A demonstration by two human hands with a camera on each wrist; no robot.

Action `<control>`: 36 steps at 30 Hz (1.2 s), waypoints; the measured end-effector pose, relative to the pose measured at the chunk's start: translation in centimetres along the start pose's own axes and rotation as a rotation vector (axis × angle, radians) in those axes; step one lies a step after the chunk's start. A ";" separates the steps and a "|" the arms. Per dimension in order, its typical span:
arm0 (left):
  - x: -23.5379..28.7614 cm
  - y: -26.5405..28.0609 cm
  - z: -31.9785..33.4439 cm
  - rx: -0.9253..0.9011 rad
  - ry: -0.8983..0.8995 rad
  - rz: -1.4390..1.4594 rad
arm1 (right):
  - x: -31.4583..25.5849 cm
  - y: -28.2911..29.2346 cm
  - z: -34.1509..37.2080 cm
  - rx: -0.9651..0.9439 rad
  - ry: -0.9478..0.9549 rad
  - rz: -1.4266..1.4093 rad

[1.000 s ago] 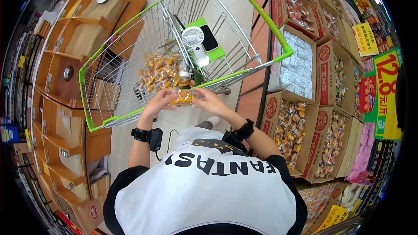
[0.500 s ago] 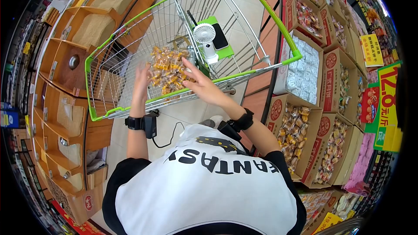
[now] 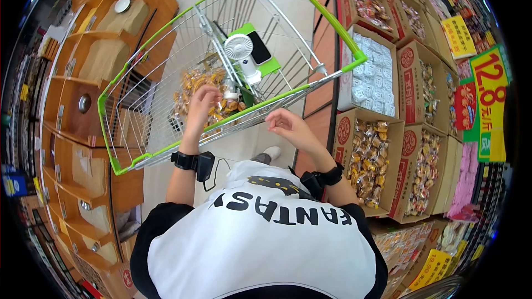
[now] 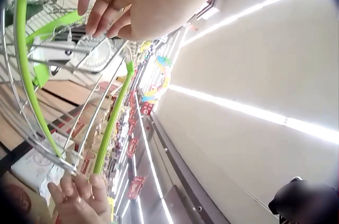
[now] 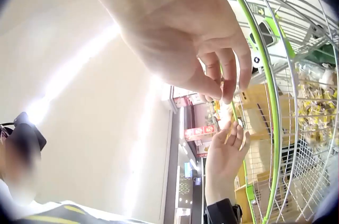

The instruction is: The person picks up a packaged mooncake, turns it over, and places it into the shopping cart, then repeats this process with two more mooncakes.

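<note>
My left hand hovers at the near rim of the shopping cart, in front of the pile of wrapped snacks. Its fingers are loosely curled around nothing. Outside the cart, to the right of the pile, my right hand hangs in the air with relaxed, bent fingers. The right wrist view shows this right hand holding nothing, beside the green cart rail. Clear wrappers cover the golden-brown snacks, and the left hand hides part of them in the head view.
A white handheld fan and a phone lie by the cart's green seat panel. On the right stand cardboard boxes of packaged sweets. A wooden display shelf lines the left side.
One second ago both hands were together at a wrapped snack by the near rim. They parted over the pile; since then the right hand has drawn back outside the cart.
</note>
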State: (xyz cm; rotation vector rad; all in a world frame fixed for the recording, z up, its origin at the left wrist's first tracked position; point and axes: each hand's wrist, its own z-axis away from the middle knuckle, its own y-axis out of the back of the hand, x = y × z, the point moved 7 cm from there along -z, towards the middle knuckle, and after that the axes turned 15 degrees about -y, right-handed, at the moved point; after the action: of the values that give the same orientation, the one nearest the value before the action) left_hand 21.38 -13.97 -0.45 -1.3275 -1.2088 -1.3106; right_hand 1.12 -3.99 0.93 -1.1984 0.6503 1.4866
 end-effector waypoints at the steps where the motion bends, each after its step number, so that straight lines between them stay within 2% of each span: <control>1: 0.1 -1.8 -0.2 -0.078 -0.017 0.051 | 0.2 0.6 0.6 0.025 0.008 -0.006; 3: 0.6 -5.5 -0.2 -0.250 -0.050 0.129 | 0.7 1.9 1.9 0.093 0.030 -0.039; 4: 1.0 -7.0 0.0 -0.280 -0.053 0.133 | 0.8 2.5 2.7 0.121 0.038 -0.046; 7: 0.9 -12.0 0.8 -0.567 -0.050 0.171 | 1.3 4.0 5.2 0.223 0.030 -0.099; 13: 2.4 -18.3 1.7 -0.780 -0.026 0.175 | 2.6 7.5 10.9 0.441 -0.013 -0.157; 18: 2.6 -24.0 3.9 -0.981 -0.008 0.213 | 4.4 10.3 16.0 0.758 0.049 -0.132; 19: 2.7 -25.0 4.5 -1.025 0.004 0.215 | 4.5 10.6 17.3 0.849 0.002 -0.120; 23: 1.8 -28.2 6.4 -1.134 0.053 0.207 | 5.8 11.8 21.9 1.026 0.045 -0.205; 31: 1.0 -34.7 10.9 -1.355 0.087 0.200 | 8.3 12.1 29.8 1.226 0.136 -0.394; 36: 1.1 -38.4 14.6 -1.537 0.067 0.223 | 9.7 11.8 33.6 1.345 0.103 -0.451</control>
State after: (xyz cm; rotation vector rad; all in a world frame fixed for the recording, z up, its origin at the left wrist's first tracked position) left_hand -14.76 5.63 -1.60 -2.2506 0.2680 -2.1383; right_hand -20.49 25.87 1.31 -0.2924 1.0876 0.3602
